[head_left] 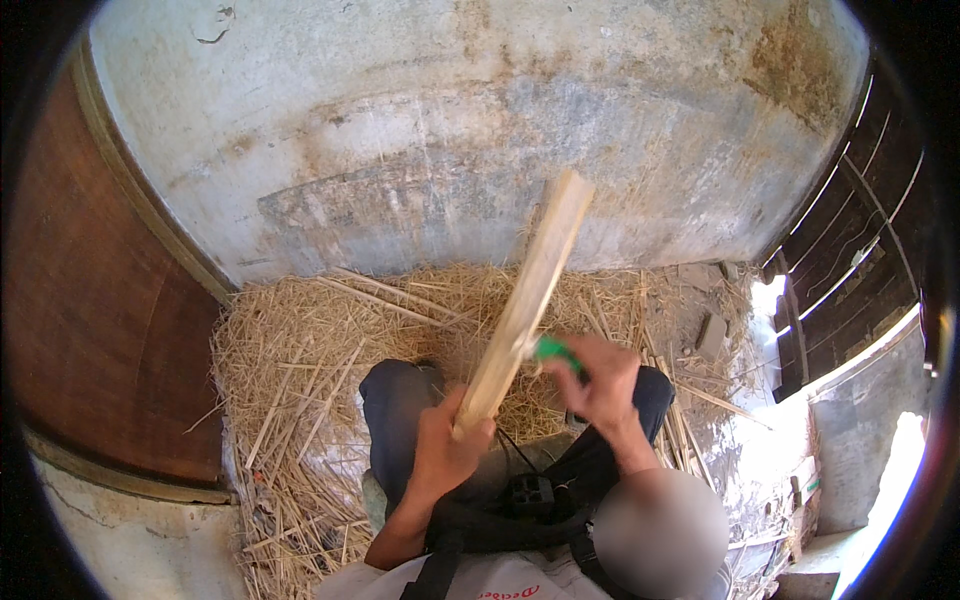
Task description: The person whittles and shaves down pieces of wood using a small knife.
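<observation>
pale slat (540, 270) slants above the straw-strewn floor (740, 430), pointing toward the floor's far edge. left hand (450, 440) grips its near end; right hand (605, 380) clasps a green tool (553, 350) beside it. work seems underway, the slat unsplit; i cannot tell how much remains.

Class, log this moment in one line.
left hand: grips pale wooden piece near bottom; right hand: holds blurred green tool at its edge; around: straw, thin strips
</observation>
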`<state>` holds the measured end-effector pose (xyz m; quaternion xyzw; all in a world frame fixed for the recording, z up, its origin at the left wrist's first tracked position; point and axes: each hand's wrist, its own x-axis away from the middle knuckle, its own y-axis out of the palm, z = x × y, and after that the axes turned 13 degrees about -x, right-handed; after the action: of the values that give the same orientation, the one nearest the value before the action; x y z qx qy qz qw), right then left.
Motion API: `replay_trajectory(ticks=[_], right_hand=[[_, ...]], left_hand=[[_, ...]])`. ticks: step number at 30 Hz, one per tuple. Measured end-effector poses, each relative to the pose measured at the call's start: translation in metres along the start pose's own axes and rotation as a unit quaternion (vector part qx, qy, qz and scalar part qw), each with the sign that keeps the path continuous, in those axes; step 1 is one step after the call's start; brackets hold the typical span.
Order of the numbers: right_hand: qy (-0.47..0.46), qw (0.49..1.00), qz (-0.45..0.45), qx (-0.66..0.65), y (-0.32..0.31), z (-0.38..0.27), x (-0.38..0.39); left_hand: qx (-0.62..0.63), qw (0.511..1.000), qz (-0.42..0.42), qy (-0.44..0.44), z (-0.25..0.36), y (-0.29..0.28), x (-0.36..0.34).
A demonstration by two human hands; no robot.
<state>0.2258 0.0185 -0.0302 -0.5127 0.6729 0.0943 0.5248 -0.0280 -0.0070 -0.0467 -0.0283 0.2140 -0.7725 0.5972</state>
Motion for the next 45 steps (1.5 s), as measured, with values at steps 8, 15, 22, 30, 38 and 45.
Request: replay_trajectory(ticks=[8, 15, 22, 30, 38, 45], right_hand=[[0.216, 0.974, 0.074, 0.0, -0.028, 0.04, -0.02], [0.308, 0.887, 0.023, -0.343, 0.017, 0.009, 0.0], [0.348, 0.893, -0.016, -0.284, 0.024, -0.002, -0.006], [0.185, 0.951, 0.008, -0.247, 0.018, 0.0, -0.008], [0.041, 0.984, -0.155, -0.082, 0.009, -0.01, 0.019], [0.004, 0.987, -0.158, -0.041, 0.016, -0.016, 0.028]], left_hand=[[0.049, 0.996, -0.069, -0.001, -0.023, 0.006, 0.024], [0.085, 0.991, -0.101, -0.014, -0.024, 0.003, 0.01], [-0.068, 0.995, -0.074, 0.022, 0.011, -0.008, -0.015], [0.135, 0.978, -0.121, -0.1, 0.006, 0.003, -0.019], [0.033, 0.999, -0.037, -0.004, 0.024, 0.003, -0.021], [0.005, 0.999, -0.032, 0.0, 0.027, 0.003, -0.022]])
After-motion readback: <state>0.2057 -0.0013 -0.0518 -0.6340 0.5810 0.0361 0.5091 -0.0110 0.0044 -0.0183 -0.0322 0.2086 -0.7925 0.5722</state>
